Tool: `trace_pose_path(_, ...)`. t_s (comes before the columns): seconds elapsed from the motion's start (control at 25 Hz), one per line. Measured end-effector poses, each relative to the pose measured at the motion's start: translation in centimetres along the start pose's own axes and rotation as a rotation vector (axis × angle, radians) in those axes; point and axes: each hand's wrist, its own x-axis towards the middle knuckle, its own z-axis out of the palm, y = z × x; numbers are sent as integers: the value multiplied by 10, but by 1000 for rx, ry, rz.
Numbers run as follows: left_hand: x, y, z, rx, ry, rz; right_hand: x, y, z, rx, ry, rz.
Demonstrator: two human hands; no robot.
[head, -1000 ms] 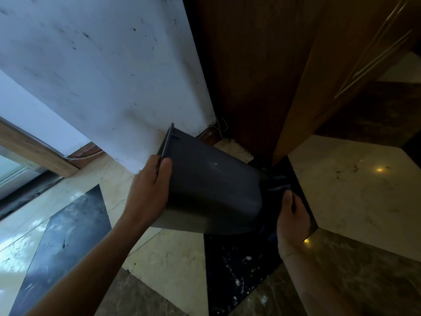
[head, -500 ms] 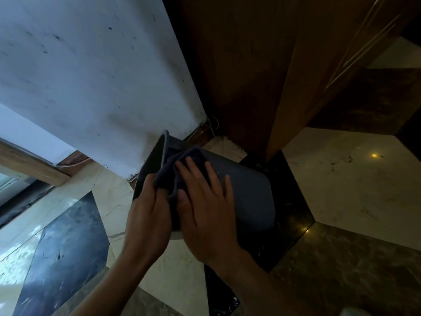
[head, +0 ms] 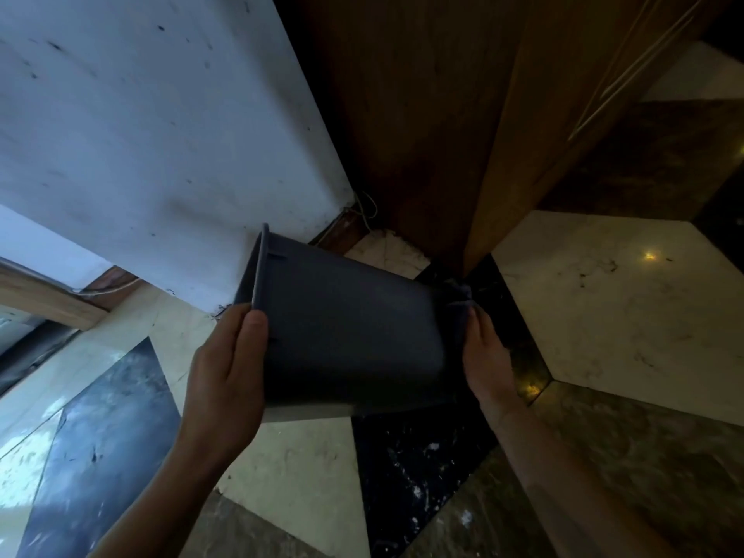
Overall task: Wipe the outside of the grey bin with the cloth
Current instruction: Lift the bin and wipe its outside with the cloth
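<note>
The bin hides its own opening, which faces away to the left, and its base. The cloth is mostly out of sight behind the base; only a dark fold shows. The right hand fingertips disappear there.

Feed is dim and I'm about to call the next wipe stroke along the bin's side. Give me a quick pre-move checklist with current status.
1. Left hand gripping the grey bin at its rim end: ok.
2. Bin tipped on its side, off the floor, side wall facing up: ok.
3. Cloth under the right hand, at the bin's base end: ok.
4. Cloth flat against the bin surface: cannot tell, too dark there.
5. Side wall free of anything in the stroke's path: ok.
6. Dirt left on the wall: cannot tell.
</note>
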Motion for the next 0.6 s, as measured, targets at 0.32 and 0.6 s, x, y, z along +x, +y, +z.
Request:
trace_pose_path(0.32, -15, 2, 3, 52, 21, 77, -66, -60, 21, 32, 105, -389)
trace_pose_path(0.6, -24, -2, 5, 30, 34, 82, -101, -104, 54, -245, -131, -738)
